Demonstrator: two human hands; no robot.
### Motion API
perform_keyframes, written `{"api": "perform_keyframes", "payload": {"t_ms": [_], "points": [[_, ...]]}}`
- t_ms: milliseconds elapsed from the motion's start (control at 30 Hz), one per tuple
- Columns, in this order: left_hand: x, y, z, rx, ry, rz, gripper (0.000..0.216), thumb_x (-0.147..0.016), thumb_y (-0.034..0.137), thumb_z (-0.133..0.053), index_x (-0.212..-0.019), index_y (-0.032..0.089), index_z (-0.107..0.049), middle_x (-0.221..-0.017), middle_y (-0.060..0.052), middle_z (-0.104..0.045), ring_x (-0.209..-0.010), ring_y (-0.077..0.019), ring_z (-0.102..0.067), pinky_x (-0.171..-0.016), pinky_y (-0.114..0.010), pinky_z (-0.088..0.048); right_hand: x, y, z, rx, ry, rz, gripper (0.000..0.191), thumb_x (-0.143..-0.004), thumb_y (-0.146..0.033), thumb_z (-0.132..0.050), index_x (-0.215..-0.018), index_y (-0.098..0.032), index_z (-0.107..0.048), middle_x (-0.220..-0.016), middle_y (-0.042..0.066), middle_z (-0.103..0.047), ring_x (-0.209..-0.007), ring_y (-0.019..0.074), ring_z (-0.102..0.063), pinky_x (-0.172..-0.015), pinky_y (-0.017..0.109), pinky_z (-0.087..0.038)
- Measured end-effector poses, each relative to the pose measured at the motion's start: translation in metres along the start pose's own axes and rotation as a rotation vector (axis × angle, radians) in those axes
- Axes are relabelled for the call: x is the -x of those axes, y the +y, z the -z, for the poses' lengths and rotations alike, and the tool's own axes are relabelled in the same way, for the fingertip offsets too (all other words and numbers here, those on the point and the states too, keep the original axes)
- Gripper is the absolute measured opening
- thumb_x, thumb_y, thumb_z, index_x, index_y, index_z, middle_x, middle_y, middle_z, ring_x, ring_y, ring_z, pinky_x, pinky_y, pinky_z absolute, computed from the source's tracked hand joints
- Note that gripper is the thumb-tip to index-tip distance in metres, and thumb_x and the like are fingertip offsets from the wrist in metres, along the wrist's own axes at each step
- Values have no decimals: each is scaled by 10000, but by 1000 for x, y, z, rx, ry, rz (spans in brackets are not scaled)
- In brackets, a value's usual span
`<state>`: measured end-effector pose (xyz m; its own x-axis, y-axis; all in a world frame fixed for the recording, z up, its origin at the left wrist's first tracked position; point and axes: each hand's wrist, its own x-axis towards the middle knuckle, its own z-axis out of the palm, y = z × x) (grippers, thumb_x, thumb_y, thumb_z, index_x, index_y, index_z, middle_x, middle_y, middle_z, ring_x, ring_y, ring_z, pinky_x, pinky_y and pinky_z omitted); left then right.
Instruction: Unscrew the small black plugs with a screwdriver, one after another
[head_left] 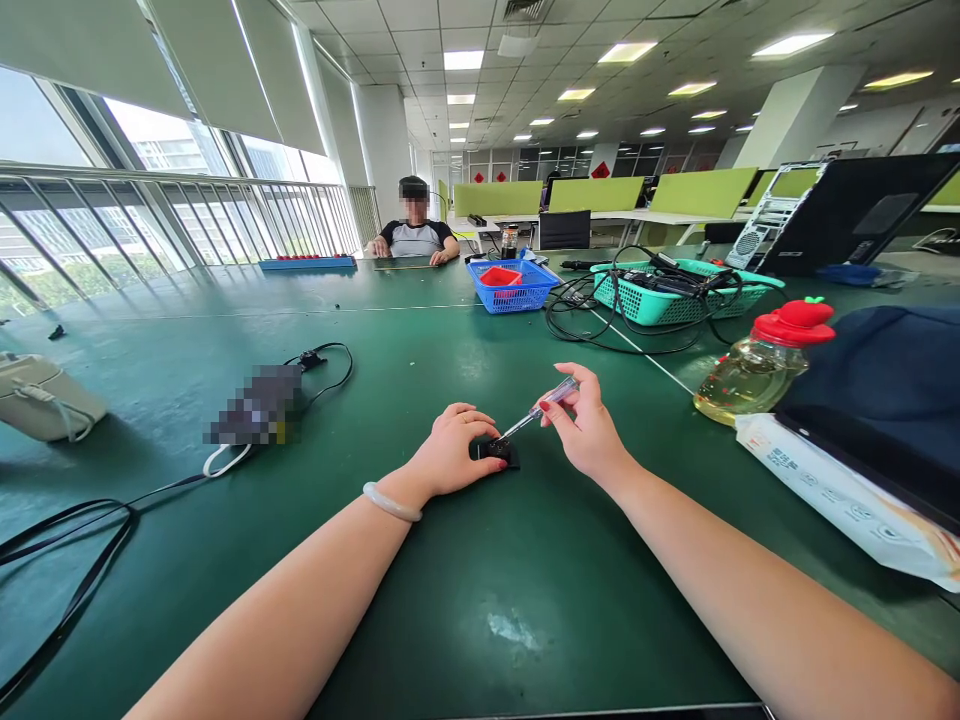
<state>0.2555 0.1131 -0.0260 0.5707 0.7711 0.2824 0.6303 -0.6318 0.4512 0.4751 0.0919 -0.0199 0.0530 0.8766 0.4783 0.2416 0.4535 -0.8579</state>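
My left hand [452, 448] lies curled over a small black part [498, 452] on the green table [465, 600] and pins it down with the fingertips. My right hand [586, 425] pinches a small screwdriver [541, 407] with a clear handle. The screwdriver slants down to the left, and its metal tip rests on the black part. A pale bangle sits on my left wrist.
A blue basket [511, 286] and a teal basket [671, 293] full of cables stand further back. A bottle [757, 368] with a red cap, a white packet [840, 495] and a dark bag [892, 390] lie at the right. Black cables [82, 540] trail at the left. A person [414, 238] sits at the far end.
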Motion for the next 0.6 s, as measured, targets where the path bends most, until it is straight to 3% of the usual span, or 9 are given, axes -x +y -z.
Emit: {"api": "perform_keyframes", "payload": {"t_ms": [200,400,600], "points": [[1,3,1,16,-28,-26,304,-734,405,-767,-981,238,-706,-1205,-45,-691,-1274,-300,-467,-1122,-466,-348,4,-5,1,23,9,161,392,-927,-401,-556,-1256,-286,-377,-871,17,-673,-711,191,-609,-750,384,-503],[0,2,0,21,-23,-33,295,-734,410,-763,-967,239,-703,-1189,-45,-695,-1267,-301,-478,-1121,-474,-349,4,1,7,222,-4,202,414,-938,-334,-538,-1324,-281,-400,-892,27,-681,-782,205,-635,-803,397,-505],[1,2,1,25,-29,-45,290,-739,425,-759,-950,240,-687,-1172,-40,-700,-1243,-312,-489,-1103,-492,-365,5,4,4,249,21,358,437,-958,-288,-505,-1368,-283,-355,-899,22,-676,-792,190,-642,-786,395,-532]]}}
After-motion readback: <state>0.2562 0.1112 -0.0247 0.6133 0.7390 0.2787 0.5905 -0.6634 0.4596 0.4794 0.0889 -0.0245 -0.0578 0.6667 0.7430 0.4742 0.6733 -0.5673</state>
